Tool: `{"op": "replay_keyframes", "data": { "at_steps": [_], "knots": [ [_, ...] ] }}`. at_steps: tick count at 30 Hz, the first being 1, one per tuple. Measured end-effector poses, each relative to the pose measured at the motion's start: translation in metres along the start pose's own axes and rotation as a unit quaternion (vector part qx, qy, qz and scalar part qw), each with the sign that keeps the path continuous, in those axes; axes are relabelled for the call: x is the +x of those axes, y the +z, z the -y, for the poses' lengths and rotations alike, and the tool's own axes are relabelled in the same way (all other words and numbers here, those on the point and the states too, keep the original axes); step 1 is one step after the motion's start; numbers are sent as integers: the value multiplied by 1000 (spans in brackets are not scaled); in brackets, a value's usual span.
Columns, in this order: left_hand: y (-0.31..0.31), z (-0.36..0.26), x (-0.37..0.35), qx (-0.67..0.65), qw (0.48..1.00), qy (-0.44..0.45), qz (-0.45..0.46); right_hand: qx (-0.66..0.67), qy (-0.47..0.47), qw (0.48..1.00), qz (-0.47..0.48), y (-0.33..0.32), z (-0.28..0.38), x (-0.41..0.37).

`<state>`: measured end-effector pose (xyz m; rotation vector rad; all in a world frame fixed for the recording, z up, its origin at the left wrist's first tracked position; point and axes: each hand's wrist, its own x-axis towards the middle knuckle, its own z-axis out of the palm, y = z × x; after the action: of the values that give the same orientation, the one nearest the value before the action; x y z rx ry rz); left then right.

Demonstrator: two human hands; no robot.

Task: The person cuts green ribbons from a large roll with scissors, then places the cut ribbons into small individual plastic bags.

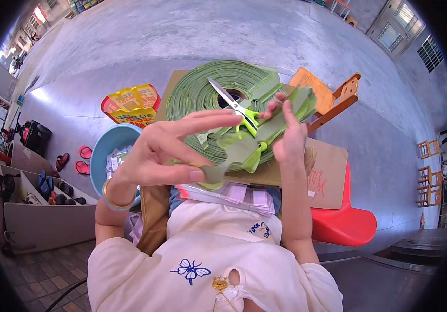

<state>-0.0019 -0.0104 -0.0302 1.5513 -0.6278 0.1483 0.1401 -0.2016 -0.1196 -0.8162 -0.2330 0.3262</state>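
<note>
My left hand (163,153) pinches the end of a pale green ribbon strip (237,148) between thumb and finger, its other fingers stretched out. The strip runs across toward my right hand (292,140). That hand is closed around a bundle of folded green strips (280,122), with their ends sticking up past the fingers. Beneath both hands lies a large flat roll of green ribbon (195,86) with a dark centre hole. Scissors (228,97) with lime-green handles overlap the roll, blades pointing away, and a left fingertip appears right at the handle.
Cardboard (167,104) supports the roll. Clear plastic packets (239,196) rest at my lap. A blue basin (99,158) and a yellow-red box (132,104) stand left. To the right are a wooden chair (317,86), a cardboard piece (332,177) and a red stool (348,226).
</note>
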Motion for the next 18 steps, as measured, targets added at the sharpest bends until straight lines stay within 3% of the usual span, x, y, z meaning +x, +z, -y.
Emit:
{"op": "replay_keyframes", "data": {
  "at_steps": [2,4,7,9,13,16,18],
  "knots": [
    [7,9,13,1,998,55,18,9,52,998,39,12,-10,-7],
    [17,14,19,21,999,21,-19,85,137,983,91,21,-16,-16],
    [28,36,21,78,990,15,-114,163,221,958,87,35,-25,-31],
    [34,42,21,165,964,3,-208,87,176,972,131,46,-19,-43],
    [37,48,22,128,949,-33,-285,-11,150,972,183,59,-14,-56],
    [40,50,20,120,946,-31,-299,-13,157,969,192,57,-17,-57],
    [41,55,19,107,937,-25,-331,66,159,958,229,53,-19,-58]
  ]
}}
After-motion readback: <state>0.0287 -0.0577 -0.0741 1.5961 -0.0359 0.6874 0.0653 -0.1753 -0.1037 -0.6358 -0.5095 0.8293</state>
